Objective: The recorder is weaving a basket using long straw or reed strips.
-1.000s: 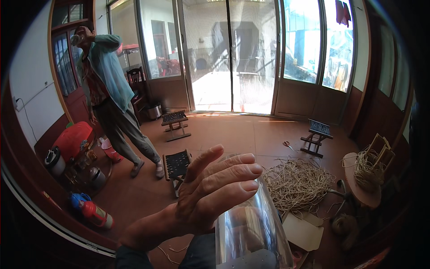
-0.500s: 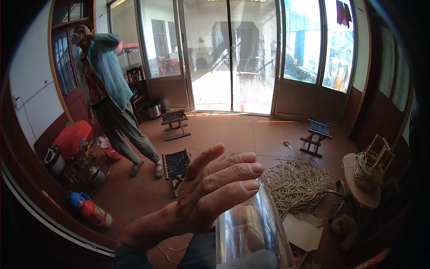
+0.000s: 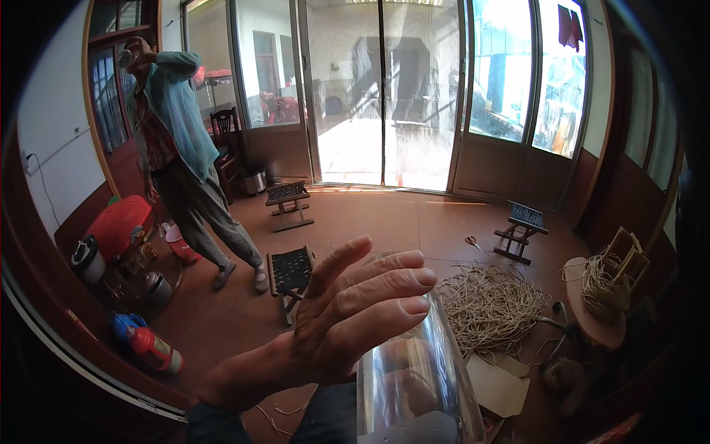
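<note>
Close in front of me, a clear cylindrical cup [image 3: 425, 385] is tilted, with light glinting along its wall. My left hand [image 3: 355, 311] comes in from the lower left and lies against the cup's far end, its fingers stretched out to the right. Skin shows blurred through the clear wall, so the grip under the fingers is partly hidden. My right hand is out of the picture. Beyond the cup, a loose heap of tan cord [image 3: 494, 303] lies on the floor.
Folding stools stand in the middle [image 3: 291, 270], farther back [image 3: 287, 194] and at right [image 3: 526, 216]. Scissors [image 3: 474, 242] lie by the cord. A co-worker [image 3: 177, 126] stands left, drinking from a glass. A red thermos [image 3: 155, 349] and a tan round seat [image 3: 595, 318] flank the floor.
My left hand and the cup keep almost the same place. The background has shifted very slightly. The co-worker still holds a glass to the mouth.
</note>
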### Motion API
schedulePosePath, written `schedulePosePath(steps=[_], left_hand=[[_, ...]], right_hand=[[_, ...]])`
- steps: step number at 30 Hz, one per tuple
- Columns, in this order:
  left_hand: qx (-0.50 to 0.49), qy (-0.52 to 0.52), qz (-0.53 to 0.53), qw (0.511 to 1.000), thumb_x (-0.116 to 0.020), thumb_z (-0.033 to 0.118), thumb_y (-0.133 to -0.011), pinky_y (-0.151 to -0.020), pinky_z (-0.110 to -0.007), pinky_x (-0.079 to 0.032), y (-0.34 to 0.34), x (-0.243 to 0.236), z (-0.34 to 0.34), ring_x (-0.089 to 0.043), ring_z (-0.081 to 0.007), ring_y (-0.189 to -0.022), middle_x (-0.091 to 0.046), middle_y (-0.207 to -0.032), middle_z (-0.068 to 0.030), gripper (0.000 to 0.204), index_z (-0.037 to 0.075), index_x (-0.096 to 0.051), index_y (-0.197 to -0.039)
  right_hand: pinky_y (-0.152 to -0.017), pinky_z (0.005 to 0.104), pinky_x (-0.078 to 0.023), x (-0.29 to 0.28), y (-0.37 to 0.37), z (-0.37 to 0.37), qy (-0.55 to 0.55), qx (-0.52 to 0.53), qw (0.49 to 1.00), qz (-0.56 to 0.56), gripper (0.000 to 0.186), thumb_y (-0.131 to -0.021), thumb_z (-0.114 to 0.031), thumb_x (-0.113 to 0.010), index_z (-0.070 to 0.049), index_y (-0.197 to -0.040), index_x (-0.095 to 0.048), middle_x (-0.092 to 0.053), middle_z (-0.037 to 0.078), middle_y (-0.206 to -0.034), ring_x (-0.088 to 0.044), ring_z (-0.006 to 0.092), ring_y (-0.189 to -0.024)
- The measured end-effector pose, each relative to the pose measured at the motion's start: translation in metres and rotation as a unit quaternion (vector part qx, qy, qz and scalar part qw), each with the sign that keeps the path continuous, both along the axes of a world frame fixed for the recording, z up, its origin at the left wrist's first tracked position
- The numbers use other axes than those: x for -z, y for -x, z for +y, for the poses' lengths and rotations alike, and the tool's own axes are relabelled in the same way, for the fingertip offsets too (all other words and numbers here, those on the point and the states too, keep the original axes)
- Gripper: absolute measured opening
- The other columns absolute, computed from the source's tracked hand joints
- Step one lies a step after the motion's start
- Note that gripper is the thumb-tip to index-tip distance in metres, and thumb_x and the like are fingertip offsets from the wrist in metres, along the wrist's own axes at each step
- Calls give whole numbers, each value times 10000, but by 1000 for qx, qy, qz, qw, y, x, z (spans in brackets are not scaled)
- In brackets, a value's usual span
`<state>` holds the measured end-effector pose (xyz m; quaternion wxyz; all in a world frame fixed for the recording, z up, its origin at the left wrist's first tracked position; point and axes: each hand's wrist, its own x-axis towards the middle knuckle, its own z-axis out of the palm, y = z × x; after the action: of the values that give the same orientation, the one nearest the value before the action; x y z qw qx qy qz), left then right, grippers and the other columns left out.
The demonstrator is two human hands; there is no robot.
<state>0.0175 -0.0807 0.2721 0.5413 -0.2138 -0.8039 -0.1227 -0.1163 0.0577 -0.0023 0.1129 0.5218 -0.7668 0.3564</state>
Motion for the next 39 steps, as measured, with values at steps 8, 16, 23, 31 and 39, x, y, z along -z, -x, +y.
schedulePosePath(steps=[8, 16, 23, 31, 39], left_hand=[[-2, 6, 1, 1000, -665, 105, -1053, -1324, -506, -298, 1, 1, -2, -697, -317, -1336, -738, -1354, -144, 178, 81, -702, -1225], [4, -2, 5, 1000, -661, 117, -1061, -1325, -510, -302, 1, 2, -4, -698, -313, -1333, -739, -1358, -135, 177, 85, -697, -1232], [-1, 1, 7, 1000, -655, 128, -1071, -1331, -509, -293, -2, 1, -3, -685, -306, -1353, -731, -1371, -132, 189, 99, -685, -1255], [5, -1, 1, 1000, -667, 127, -1066, -1335, -511, -291, -1, 1, -4, -685, -306, -1351, -730, -1372, -132, 194, 105, -678, -1258], [10, -8, 5, 1000, -675, 132, -1062, -1333, -510, -293, 0, 1, -3, -691, -306, -1344, -734, -1363, -136, 189, 108, -680, -1249]], right_hand=[[-890, 451, -452, 3, 4, -3, -20, -3, 1000, -16, 257, -822, -345, -765, -149, -985, -795, -664, 37, -1073, -621, 292, -1020], [-890, 447, -445, -2, 2, -1, -13, 3, 1000, -13, 243, -821, -333, -760, -146, -973, -786, -659, 45, -1050, -622, 299, -1010], [-893, 443, -445, -2, 2, 2, -10, 0, 1000, -16, 215, -814, -327, -766, -150, -935, -778, -665, 43, -1048, -623, 295, -1014], [-895, 442, -445, -4, 2, 1, -9, -4, 1000, -19, 209, -812, -326, -768, -150, -925, -775, -666, 42, -1046, -623, 294, -1014], [-896, 440, -445, -4, 1, 0, -10, -7, 1000, -21, 203, -810, -325, -770, -151, -915, -772, -667, 41, -1043, -624, 293, -1014]])
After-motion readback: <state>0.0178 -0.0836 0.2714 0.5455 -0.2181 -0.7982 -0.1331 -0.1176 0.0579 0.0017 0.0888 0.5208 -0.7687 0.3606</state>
